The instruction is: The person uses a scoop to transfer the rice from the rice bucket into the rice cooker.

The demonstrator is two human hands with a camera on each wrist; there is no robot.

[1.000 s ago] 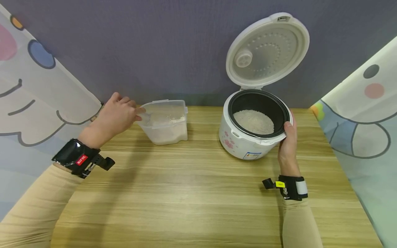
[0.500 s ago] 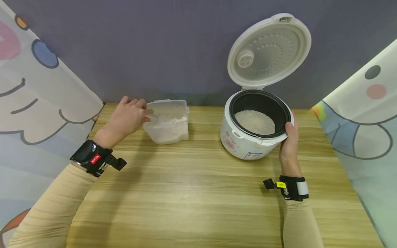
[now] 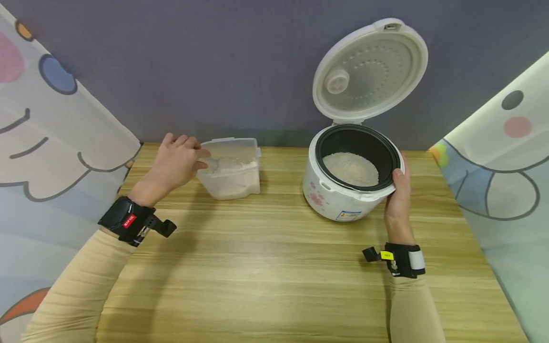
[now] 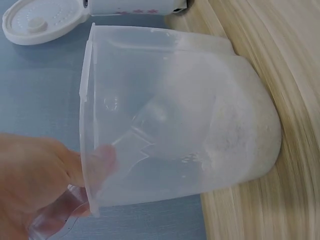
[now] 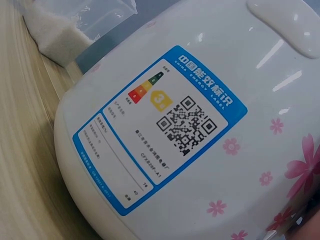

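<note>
My left hand [image 3: 173, 162] holds the handle of a clear plastic scoop [image 4: 132, 150] at the left rim of a translucent rice bin [image 3: 233, 146]. Through the bin's wall, the scoop's head shows inside, towards the white rice [image 4: 240, 125] at the bottom. On the right, my right hand [image 3: 399, 205] grips the side of a white rice cooker [image 3: 315, 190], thumb over the rim and the other fingers mostly hidden behind. More rice [image 3: 351, 169] lies in the cooker's black inner pot [image 3: 377, 147]. The right wrist view shows the cooker's flowered side.
The cooker's lid [image 3: 371, 71] stands raised against the grey back wall [image 3: 214, 71]. Both containers stand near the rear edge of the wooden table [image 3: 266, 267]. Cartoon-printed cloth [image 3: 43, 124] flanks the table on both sides. An energy label [image 5: 160, 130] is on the cooker's front.
My left hand has moved right and slightly down, bringing the scoop further into the bin; over the last half second it barely moves. The right hand stays on the cooker.
</note>
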